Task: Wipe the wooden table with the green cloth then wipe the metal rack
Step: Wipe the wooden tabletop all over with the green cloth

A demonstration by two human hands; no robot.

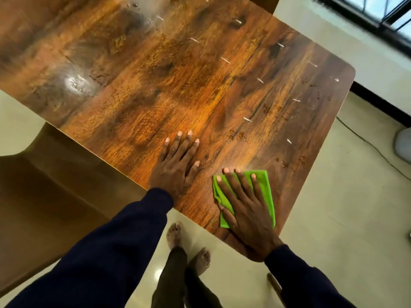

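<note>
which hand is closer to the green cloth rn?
Right. The right hand lies flat on the green cloth, pressing it to the wooden table. The left hand rests flat on bare wood to the cloth's left, not touching it.

The floor (pixel 333 196) is pale, glossy tile with faint grout lines, and a small bright glare (pixel 158 273) of reflected light sits on it near the bottom. A brown chair (pixel 44 185) stands at the left; the edge of a second brown chair (pixel 270 4) shows at the top. At the upper right, daylight comes through a dark-framed window (pixel 389 10) above a dark skirting (pixel 378 103). A thin cable (pixel 367 145) trails across the tiles towards a white rounded object (pixel 403 143) cut off by the right edge.
</note>
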